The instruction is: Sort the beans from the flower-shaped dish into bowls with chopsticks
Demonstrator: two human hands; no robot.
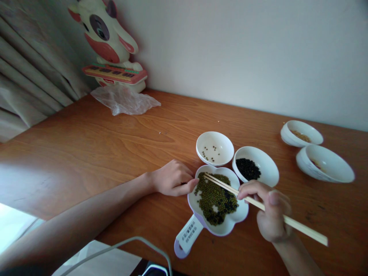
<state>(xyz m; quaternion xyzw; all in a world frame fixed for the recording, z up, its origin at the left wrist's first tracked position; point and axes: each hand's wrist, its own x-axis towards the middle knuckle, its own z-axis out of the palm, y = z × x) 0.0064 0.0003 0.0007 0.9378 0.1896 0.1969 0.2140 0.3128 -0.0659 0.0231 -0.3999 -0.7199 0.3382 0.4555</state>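
Note:
My right hand (273, 211) is closed around a pair of light wooden chopsticks (304, 229). Their tips reach into green mung beans (211, 193) at the upper left of a flower-shaped dish (227, 230). Some black beans (220, 218) are mixed in toward the dish's lower right. At the dish's left rim, my left hand (175, 179) has its fingers curled, with a fingertip over the edge. Just behind the dish, a white bowl (227, 147) contains several green beans. Beside it, another white bowl (268, 165) holds a pile of black beans (248, 168).
Two more white bowls, one farther back (314, 134) and one nearer (339, 168), stand at the right with small contents. A cow-shaped toy keyboard (115, 73) and a clear plastic bag (126, 101) occupy the back left. A pale cable (138, 238) curves past the front edge.

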